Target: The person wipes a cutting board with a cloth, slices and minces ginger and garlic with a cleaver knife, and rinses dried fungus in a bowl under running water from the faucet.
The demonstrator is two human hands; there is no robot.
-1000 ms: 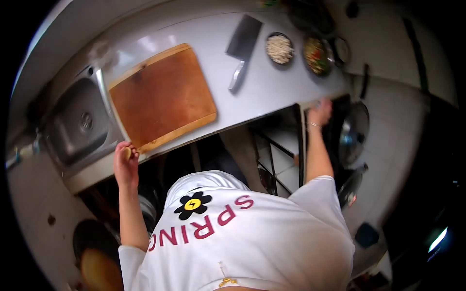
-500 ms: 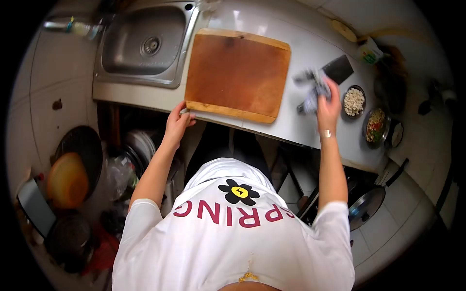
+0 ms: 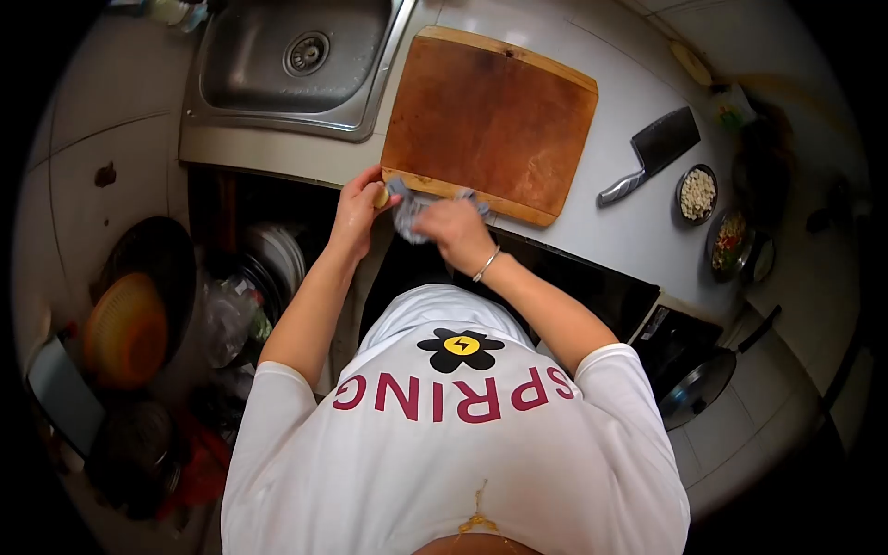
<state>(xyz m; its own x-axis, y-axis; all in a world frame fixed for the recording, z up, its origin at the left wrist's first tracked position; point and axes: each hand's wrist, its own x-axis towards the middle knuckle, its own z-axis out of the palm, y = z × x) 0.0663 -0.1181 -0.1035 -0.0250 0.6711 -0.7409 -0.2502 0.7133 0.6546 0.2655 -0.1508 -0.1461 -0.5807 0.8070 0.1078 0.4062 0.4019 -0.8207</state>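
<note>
At the near left corner of the wooden cutting board (image 3: 495, 120), my left hand (image 3: 356, 215) is closed, with a small pale-yellow piece (image 3: 382, 197) showing between thumb and fingers; its kind is unclear. My right hand (image 3: 460, 233) grips a crumpled grey cloth (image 3: 409, 220) at the board's front edge, close to my left fingertips. Part of the cloth is hidden by the right fingers. The board lies flat on the white counter, its brown surface bare and slightly wet-looking.
Right of the board lies a cleaver (image 3: 661, 148). Beyond it stand a bowl of pale diced pieces (image 3: 696, 194) and a bowl of mixed chopped food (image 3: 729, 242). A steel sink (image 3: 277, 125) adjoins the board's left side. A lidded pan (image 3: 698, 388) sits lower right.
My right hand has carried the grey cloth left from beside the cleaver to the board's front edge. The cleaver now shows fully. My left hand stays by the board's corner.
</note>
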